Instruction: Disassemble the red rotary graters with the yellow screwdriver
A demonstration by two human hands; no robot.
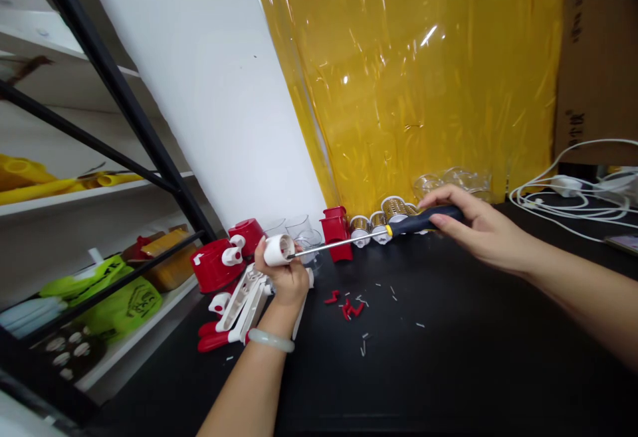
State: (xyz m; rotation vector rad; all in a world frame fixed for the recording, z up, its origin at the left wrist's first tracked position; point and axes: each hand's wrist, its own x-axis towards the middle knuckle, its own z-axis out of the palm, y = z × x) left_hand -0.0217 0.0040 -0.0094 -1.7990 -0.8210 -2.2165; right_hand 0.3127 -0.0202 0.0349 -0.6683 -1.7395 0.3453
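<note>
My left hand (285, 276) is wrapped round a white round plastic part (277, 250), its open end turned to the right. My right hand (466, 224) grips the dark blue handle of a screwdriver (343, 242), with a yellow collar. The screwdriver's long shaft points left, its tip at the opening of the white part. Below the shaft, small red pieces (353, 309) and several small metal pins (363, 345) lie on the black table (448, 370). White frames with red handles (215, 337) rest left of my left hand.
Red cups (217, 265), clear cups (298, 226), a red hopper (335, 232) and metal grater drums (395, 208) line the table's back. White cables (533, 198) lie at the right. A metal-framed shelf (134, 317) stands left, a yellow curtain (423, 78) behind.
</note>
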